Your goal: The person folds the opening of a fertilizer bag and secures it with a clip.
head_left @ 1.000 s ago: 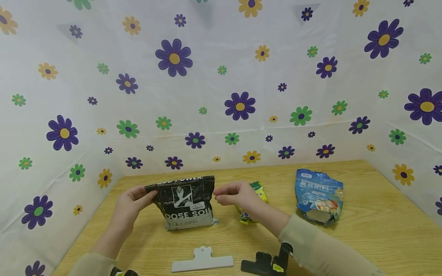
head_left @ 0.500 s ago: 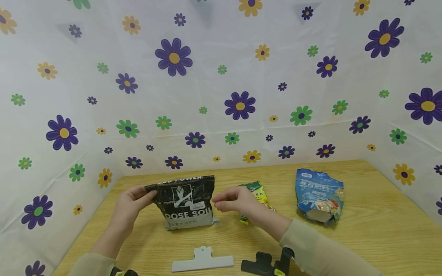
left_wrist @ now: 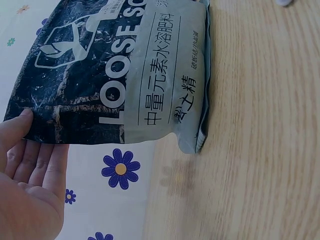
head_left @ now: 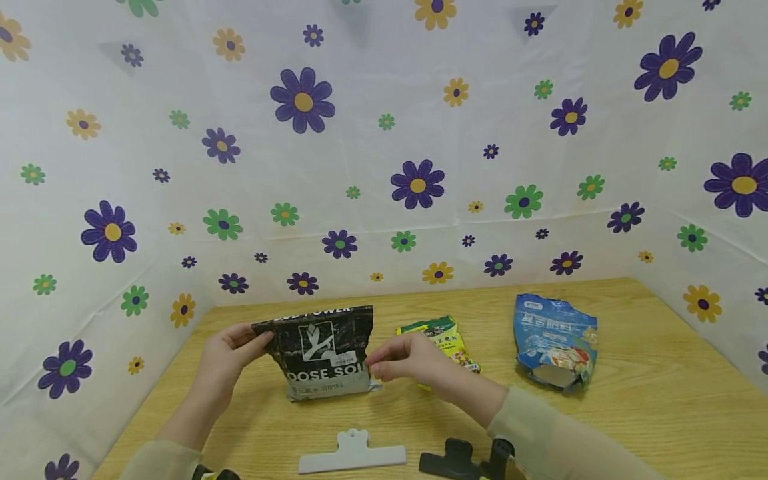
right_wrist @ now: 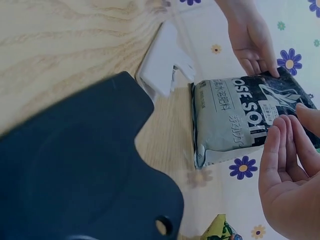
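Observation:
A black and grey soil bag (head_left: 321,347) stands upright on the wooden table, printed side toward me. My left hand (head_left: 222,363) pinches its upper left corner, thumb on the front and fingers behind, as the left wrist view shows with the hand (left_wrist: 35,185) beside the bag (left_wrist: 115,75). My right hand (head_left: 414,360) is at the bag's right edge, fingertips close to it. In the right wrist view this hand (right_wrist: 295,170) has fingers and thumb apart, in front of the bag (right_wrist: 235,115). Its fingers are loosely bent and nothing shows between them.
A white wide clip (head_left: 353,453) and a black wide clip (head_left: 451,460) lie at the table's front. A yellow-green packet (head_left: 453,343) lies behind my right hand. A torn blue bag (head_left: 555,340) lies at the right. Flower-print cloth (head_left: 360,133) hangs around the table (head_left: 648,373).
My right hand has shifted slightly left and down along the bag's right edge, uncovering more of the yellow-green packet. The left hand and the soil bag have stayed put.

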Demonstrator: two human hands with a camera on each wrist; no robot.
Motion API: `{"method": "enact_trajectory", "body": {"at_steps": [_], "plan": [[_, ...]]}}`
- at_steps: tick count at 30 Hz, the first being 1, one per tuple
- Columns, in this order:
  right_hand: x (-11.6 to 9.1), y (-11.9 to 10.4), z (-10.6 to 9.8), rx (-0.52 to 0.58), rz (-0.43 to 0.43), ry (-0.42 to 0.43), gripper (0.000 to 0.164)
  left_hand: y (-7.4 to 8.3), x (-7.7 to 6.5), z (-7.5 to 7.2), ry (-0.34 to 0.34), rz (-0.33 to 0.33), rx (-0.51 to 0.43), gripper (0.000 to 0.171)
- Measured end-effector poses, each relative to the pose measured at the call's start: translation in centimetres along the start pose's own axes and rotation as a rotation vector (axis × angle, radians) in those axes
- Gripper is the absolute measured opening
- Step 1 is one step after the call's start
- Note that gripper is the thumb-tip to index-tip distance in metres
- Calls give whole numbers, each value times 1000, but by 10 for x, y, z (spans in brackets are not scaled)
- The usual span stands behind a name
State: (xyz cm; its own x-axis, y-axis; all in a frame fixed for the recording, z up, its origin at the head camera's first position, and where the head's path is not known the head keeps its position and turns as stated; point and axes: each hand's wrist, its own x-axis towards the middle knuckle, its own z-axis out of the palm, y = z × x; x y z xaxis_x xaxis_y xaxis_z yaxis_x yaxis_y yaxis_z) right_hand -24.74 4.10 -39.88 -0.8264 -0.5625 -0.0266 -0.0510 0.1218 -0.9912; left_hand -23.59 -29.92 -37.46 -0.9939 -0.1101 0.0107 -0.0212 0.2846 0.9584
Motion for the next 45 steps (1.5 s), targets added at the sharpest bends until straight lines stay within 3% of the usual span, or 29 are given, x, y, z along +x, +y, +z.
{"method": "enact_trajectory", "body": {"at_steps": [6, 15, 25, 45], "plan": [[-3, 2, 3, -9, -10, -26, 25, 2, -1, 1, 0, 7, -8, 13], [-6, 2, 7, 14, 9, -31, 24, 1, 0, 2, -10, 10, 0, 21], [-9, 1, 13, -25, 17, -59, 22, 4, 0, 1, -15, 26, -27, 9], [-7, 9, 25, -12, 42, -134, 22, 0, -1, 0, -17, 22, -28, 11]]}}
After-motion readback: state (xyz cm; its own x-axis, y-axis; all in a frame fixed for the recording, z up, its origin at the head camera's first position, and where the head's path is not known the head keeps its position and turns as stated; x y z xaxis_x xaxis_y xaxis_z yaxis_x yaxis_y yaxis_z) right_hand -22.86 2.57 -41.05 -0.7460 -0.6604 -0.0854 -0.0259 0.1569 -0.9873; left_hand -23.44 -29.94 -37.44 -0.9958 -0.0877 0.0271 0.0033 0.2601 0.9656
